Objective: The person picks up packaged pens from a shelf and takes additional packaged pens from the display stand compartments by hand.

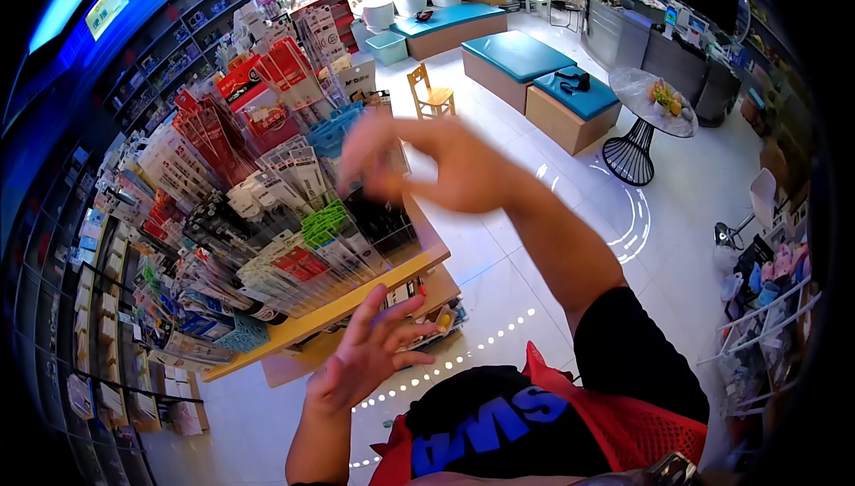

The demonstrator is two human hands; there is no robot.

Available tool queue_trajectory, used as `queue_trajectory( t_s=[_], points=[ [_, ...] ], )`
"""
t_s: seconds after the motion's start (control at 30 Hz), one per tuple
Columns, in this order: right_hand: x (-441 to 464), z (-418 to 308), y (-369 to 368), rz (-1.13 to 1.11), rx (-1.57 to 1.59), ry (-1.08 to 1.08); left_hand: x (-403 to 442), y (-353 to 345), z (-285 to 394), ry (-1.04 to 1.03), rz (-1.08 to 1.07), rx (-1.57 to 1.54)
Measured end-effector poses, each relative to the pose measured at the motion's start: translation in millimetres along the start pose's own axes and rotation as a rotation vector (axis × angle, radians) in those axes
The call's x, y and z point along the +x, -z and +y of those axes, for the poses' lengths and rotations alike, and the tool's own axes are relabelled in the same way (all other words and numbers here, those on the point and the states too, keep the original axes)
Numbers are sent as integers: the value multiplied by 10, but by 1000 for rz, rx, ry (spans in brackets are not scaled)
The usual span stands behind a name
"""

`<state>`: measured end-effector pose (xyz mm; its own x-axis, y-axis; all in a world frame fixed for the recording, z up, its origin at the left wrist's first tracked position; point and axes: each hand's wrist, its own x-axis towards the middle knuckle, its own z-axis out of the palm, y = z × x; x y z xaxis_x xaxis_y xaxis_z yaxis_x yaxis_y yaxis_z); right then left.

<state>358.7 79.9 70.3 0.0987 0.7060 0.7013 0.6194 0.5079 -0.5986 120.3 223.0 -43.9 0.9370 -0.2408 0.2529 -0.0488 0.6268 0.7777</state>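
Observation:
My left hand [361,352] is held in front of the wooden edge [356,294] of a display table, fingers spread and nothing in them. Smeared by motion, my right hand [427,161] passes above the right end of the display; its fingers look curled, and I cannot see whether anything is in them. Beneath and beside it are a blue plastic basket [334,130] and upright packs of stationery. A bundle of bright green packs [324,223] stands in a clear compartment between my two hands. Red packs [298,263] sit close to the front edge.
Beyond the display stand a small wooden chair [431,92] and blue-topped benches [512,54]. A round table [652,98] with a black wire base is at the right, a white chair [762,196] and racks of goods further right. Shelves [53,263] line the left wall.

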Motion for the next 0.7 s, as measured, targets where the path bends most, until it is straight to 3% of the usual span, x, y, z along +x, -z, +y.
queue_trajectory(
  t_s=[0.03, 0.07, 0.13, 0.23, 0.27, 0.5, 0.53, 0.63, 0.67, 0.7],
  points=[
    [244, 269, 249, 204, 76, -24, -44, 25, 23, -7, 15, 37],
    [509, 475, 454, 306, -132, -8, -97, 55, 43, -15, 32, 76],
    [847, 881, 606, 324, -193, -205, -143, 23, 46, -27, 86, 115],
    [1091, 975, 670, 72, -67, -389, -180, 31, 14, 9, 135, 230],
    [1126, 1023, 666, 87, -81, -381, -190, 21, 8, 23, 151, 247],
    [1248, 1161, 845, 126, 46, -175, -178, -8, -20, 94, 270, 325],
    [1237, 1121, 858, 225, 50, -139, -158, -21, -15, 102, 296, 350],
    [1287, 863, 929, 419, 32, 112, -54, -139, 37, 46, 416, 592],
    [1284, 718, 973, 425, -110, 254, -34, -113, 43, -62, 428, 710],
    [1327, 289, 899, 448, 2, 204, -23, -67, 51, -171, 440, 828]
  ],
)
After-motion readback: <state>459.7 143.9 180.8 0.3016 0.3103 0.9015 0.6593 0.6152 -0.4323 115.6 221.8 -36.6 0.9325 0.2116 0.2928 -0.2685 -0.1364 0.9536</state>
